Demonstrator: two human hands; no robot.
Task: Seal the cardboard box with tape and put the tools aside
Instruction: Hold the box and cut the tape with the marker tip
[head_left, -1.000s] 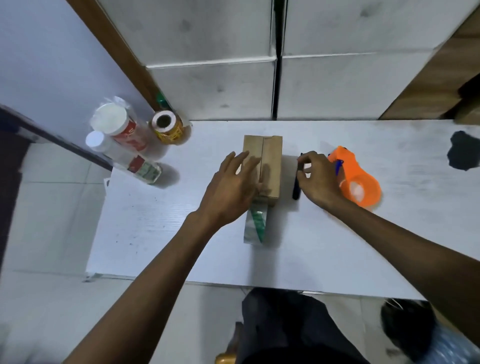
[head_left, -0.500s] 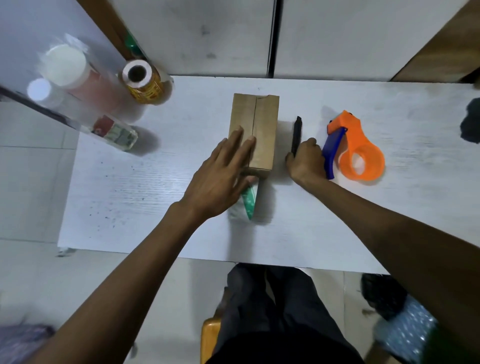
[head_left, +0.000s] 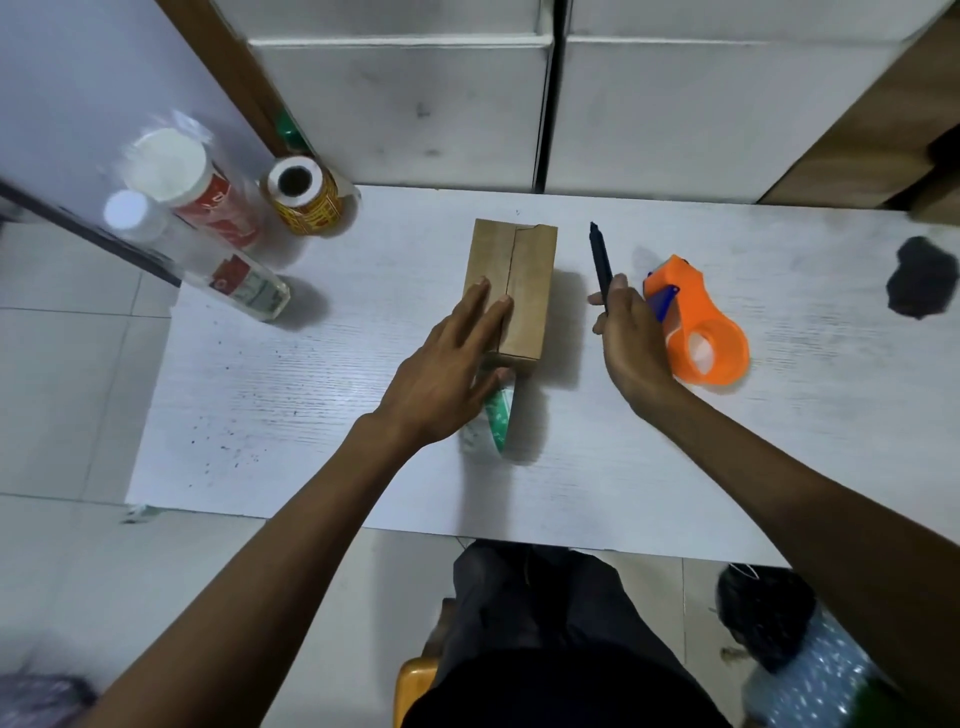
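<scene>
Cardboard box (head_left: 511, 291), plain brown and oblong, is set near the middle of the white wood-grain table (head_left: 311, 405), its two top flaps meeting in a lengthwise seam. The left hand (head_left: 449, 374) is laid flat across the box's near left corner, fingers spread and resting on the cardboard, nothing pinched. A strip of clear tape (head_left: 493, 421) with green print is seen hanging from the box's near end onto the table, partly under that hand; its lettering cannot be read. The right hand (head_left: 631, 338) is closed in a grip around the lower part of a slim black knife-like tool (head_left: 600, 260), whose tip is pointed away from the person. Just beside this hand an orange plastic tape dispenser (head_left: 701, 327) with a blue part is laid on the table. At the far left corner a yellow-printed roll (head_left: 306, 200) is stood on end, near two clear packs with white caps (head_left: 166, 166) and red labels, blurred beyond reading. A black patch (head_left: 922, 278) is seen at the far right.
</scene>
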